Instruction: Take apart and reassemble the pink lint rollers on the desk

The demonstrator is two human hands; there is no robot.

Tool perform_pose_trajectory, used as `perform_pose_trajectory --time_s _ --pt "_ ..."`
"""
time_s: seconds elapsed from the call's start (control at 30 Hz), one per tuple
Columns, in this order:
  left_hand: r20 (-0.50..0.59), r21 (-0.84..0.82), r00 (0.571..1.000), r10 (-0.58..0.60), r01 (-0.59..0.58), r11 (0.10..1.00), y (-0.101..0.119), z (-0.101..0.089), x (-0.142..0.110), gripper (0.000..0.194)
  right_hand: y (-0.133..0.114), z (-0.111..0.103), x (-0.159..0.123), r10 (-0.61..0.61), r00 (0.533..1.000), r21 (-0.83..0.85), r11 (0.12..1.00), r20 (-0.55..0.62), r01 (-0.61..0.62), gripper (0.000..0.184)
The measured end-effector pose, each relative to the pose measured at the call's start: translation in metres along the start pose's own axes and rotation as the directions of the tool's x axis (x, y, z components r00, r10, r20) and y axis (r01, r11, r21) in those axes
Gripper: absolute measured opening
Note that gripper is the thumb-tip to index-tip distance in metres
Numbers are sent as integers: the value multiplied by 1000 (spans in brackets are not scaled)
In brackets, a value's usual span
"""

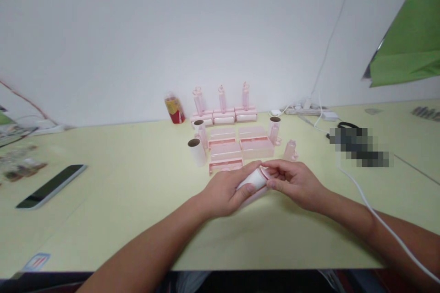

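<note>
My left hand is wrapped around a white paper roll, thumb in front and fingers behind. A pale pink case part shows beneath the roll, partly hidden by my hands. At the roll's right end, my right hand pinches a pink end piece between thumb and fingers. Just behind my hands lie open pink tray-like case parts and translucent pink covers. A small pink handle piece stands behind my right hand.
Several white rolls stand around the case parts. Along the wall are closed pink cases with upright handles and a red-yellow packet. A phone lies left; a power strip and white cable are right.
</note>
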State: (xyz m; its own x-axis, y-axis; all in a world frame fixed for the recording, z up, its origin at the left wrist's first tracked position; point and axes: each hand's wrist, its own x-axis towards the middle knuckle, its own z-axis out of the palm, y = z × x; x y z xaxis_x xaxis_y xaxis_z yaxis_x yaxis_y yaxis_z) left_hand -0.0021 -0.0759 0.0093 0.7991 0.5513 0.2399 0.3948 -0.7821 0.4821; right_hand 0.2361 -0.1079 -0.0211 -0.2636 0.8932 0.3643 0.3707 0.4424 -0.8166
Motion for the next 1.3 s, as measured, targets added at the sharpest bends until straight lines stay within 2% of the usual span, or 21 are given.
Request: perform_pose_trajectory --time_s 0.1,0.17,0.27,0.33,0.4,0.5,0.57,0.63,0.7,0.77,0.83,0.9,1.0,1.07,1.13,1.2,1.3 --pt "-30 23 1000 -11 11 1000 -5 2 -3 58 -3 -9 2 -101 982 -185 980 -157 71 26" --pt "-59 6 998 0 1 1000 -8 3 -4 58 -4 -19 5 -217 923 -342 934 -319 102 21" --pt "-145 -111 989 11 -27 993 -11 3 -4 54 1 -35 13 -304 819 -485 874 -487 35 29" --pt "-230 -240 972 -44 -13 971 -12 3 -2 52 11 -43 19 -284 807 -532 846 -518 -44 42" --pt "-291 -398 942 -168 41 917 -15 3 1 53 26 -48 24 -218 841 -561 820 -495 -117 55" --pt "-308 -636 879 -364 94 766 -21 3 6 56 48 -49 30 -60 895 -570 789 -443 -229 63" --pt "-312 -754 839 -445 66 653 -26 3 9 55 58 -48 32 19 918 -581 769 -396 -267 50" --pt "-318 -831 812 -489 10 556 -30 2 10 53 59 -48 32 42 941 -597 763 -335 -247 32" --pt "-302 -877 813 -498 -33 480 -31 2 10 53 52 -47 30 21 956 -586 787 -292 -196 26" --pt "-270 -895 837 -475 -37 444 -31 2 10 52 37 -43 25 -6 968 -517 847 -250 -128 29" --pt "-227 -894 868 -442 -6 448 -30 2 10 51 21 -35 16 -9 994 -383 923 -113 -35 33" --pt "-181 -880 894 -411 39 474 -30 4 9 52 6 -24 7 -21 999 -251 968 49 32 38" --pt "-132 -851 921 -366 84 518 -29 9 9 52 -7 -7 -5 -13 971 34 999 239 5 41" --pt "-105 -831 934 -341 106 545 -30 12 9 50 -10 1 -8 -6 955 197 979 296 -55 33" --pt "-85 -806 938 -336 134 577 -30 14 8 49 -10 4 -9 6 949 277 956 317 -98 24" --pt "-79 -770 936 -343 162 617 -30 14 7 49 -10 4 -7 21 946 270 956 323 -113 20" --pt "-88 -716 932 -351 186 673 -28 14 6 50 -11 3 -4 33 949 164 982 314 -89 21"
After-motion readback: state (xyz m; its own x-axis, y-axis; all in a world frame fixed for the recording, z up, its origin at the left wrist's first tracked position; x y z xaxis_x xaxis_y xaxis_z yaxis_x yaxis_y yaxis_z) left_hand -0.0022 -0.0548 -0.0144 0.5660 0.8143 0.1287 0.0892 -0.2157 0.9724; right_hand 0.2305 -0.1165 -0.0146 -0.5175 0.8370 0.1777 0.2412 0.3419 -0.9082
